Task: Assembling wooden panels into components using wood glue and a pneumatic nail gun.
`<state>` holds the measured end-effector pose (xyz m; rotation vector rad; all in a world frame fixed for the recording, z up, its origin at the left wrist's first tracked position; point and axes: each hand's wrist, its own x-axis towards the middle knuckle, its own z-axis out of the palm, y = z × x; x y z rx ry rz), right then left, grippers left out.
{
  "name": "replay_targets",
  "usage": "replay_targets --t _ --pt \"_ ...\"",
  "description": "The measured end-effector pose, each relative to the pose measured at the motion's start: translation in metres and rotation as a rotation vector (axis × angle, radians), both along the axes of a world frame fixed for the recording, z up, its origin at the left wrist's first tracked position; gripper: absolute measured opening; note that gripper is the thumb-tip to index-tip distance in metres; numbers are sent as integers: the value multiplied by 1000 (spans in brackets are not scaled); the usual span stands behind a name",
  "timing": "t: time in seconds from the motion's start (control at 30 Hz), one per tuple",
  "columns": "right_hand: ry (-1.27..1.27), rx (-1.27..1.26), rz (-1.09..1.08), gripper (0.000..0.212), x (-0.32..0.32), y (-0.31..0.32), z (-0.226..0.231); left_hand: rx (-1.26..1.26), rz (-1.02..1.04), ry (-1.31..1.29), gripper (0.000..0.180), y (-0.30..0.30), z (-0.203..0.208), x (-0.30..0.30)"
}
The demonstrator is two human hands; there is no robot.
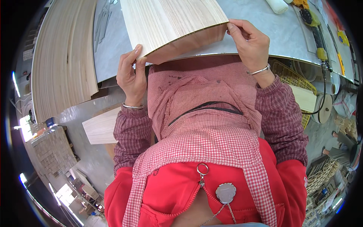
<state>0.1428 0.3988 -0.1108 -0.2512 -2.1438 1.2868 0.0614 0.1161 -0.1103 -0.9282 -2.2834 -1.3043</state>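
Note:
A pale wooden panel [172, 22] with straight grain lies at the near edge of the grey work table. Its near edge is slightly bowed upward, and a reddish-brown wooden face [189, 44] shows beneath it, so the two look like parts of a box. My left hand [131, 73] pinches the panel's near left corner between thumb and fingers. At the near right corner, my right hand [250, 43] grips the panel the same way, thumb at the edge. The far end of the panel runs out of view.
A stack of long wooden boards [66, 60] covers the table's left side, with thin grey strips [102, 24] beside it. Toward the right lie a yellow-and-black air tool [315, 22] with a hose and a white roll [277, 5]. A yellow crate [293, 77] stands below the table's right edge.

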Motion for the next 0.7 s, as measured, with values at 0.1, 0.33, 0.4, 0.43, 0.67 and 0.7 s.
replay_targets --t 0.1,0.33,0.4,0.43,0.67,0.7 --pt "-5 14 1 17 1 0 -1 3 -2 -41 23 0 0 2" --pt "10 -21 26 18 0 -1 -4 32 19 -32 24 0 0 3" --pt "-10 -90 38 18 -1 0 -5 37 24 -43 24 0 1 4" --pt "-10 -90 38 18 -1 -1 -4 36 24 -42 24 0 2 4" --pt "62 -60 2 17 -2 -7 -4 41 27 -62 25 -3 0 4" --pt "75 -56 -4 17 -3 -6 -5 45 26 -63 25 -3 0 4"
